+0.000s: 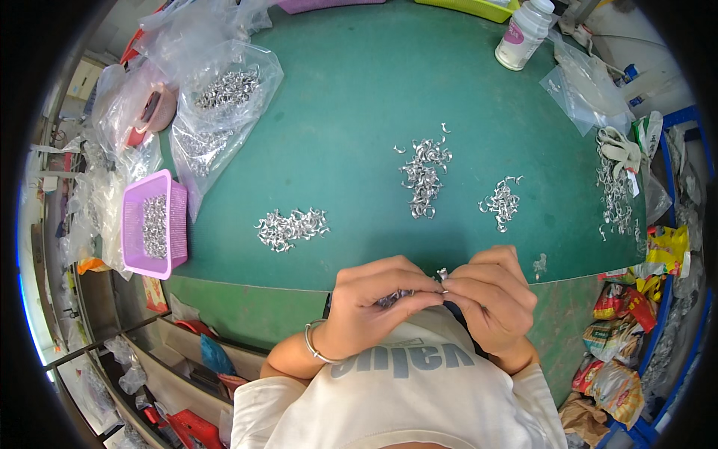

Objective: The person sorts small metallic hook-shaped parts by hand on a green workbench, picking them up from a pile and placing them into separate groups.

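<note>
Both hands meet in front of my chest at the near edge of a green table (336,112). My left hand (381,297) is curled around several small silvery metal parts (395,297) in its palm. Between the fingertips of both hands is a small curved metal part (442,274), which my right hand (493,297) pinches. Just beyond the hands lie a long pile of curved metal parts (423,177) and a smaller pile (501,203) to its right. Another pile of such parts (291,227) lies farther left.
A purple plastic basket (182,224) of metal parts stands at the left edge, with clear plastic bags (263,73) of parts beyond it. A white bottle (524,36) stands far right. White gloves (620,149) and metal parts (617,196) lie at the right edge.
</note>
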{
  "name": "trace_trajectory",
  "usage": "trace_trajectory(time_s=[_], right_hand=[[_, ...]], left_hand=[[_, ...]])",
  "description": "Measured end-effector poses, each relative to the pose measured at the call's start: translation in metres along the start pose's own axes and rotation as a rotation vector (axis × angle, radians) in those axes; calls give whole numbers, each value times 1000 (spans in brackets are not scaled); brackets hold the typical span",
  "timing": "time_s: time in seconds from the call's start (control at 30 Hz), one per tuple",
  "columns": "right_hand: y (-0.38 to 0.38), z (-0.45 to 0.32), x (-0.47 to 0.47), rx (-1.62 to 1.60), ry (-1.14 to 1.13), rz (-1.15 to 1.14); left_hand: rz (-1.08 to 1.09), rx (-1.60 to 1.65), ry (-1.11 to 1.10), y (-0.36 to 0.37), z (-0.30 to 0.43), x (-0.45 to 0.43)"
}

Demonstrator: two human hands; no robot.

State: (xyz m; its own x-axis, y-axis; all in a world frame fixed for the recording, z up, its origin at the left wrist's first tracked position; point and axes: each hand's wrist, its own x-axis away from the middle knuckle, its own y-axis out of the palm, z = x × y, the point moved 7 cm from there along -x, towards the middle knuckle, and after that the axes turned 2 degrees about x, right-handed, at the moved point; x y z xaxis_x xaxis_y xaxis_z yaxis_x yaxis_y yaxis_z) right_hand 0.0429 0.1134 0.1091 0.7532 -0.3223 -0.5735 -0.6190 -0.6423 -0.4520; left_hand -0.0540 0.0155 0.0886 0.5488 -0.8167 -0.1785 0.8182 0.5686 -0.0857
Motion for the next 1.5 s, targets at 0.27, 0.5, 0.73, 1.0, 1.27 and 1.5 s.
trace_trajectory(time_s=[0.27, 0.5, 0.73, 1.0, 1.27, 1.5], right_hand=[[0, 0, 0, -10, 9, 8], [0, -1, -1, -13, 11, 2], [3, 24, 4, 23, 106, 33], [18, 62, 28, -46, 326, 4], [57, 45, 30, -28, 107, -259], [34, 128, -3, 417, 313, -34]], left_hand=[[0, 18, -9, -1, 0, 0], [3, -17, 57, -2, 3, 0], [235, -453, -7, -39, -22, 4], [493, -734, -205, -102, -76, 32], [147, 1098, -1072, 35, -133, 37], [-25, 1522, -1092, 58, -137, 40]])
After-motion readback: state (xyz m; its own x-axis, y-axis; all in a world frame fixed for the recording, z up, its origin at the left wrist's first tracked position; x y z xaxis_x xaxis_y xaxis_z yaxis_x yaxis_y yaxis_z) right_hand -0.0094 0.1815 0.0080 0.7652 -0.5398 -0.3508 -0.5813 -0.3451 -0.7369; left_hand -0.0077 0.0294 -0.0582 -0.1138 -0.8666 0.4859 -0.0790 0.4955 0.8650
